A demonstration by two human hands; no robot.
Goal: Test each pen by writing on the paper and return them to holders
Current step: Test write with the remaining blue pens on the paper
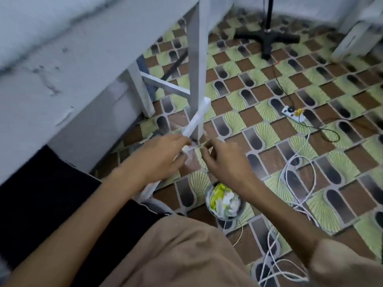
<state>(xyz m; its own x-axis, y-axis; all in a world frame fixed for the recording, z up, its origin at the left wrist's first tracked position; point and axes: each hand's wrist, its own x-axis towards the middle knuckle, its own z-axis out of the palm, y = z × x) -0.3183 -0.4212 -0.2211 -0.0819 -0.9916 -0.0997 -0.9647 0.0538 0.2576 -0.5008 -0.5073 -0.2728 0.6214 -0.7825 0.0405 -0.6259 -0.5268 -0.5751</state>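
Note:
My left hand (159, 154) grips the lower end of a long white stick-like object (196, 119), blurred, which slants up to the right past the table leg. My right hand (223, 160) is close beside it with fingers pinched together; something thin may be between the fingertips, but blur hides it. Both hands hang over the patterned floor, to the right of the table. No pens, paper or holders can be made out in this view.
A white table (62, 69) fills the upper left, its leg (196, 59) standing just behind my hands. Below them sits a small bin (223, 201) full of paper scraps. White cables (294, 172), a power strip (292, 114) and a black stand base (267, 38) lie on the tiled floor.

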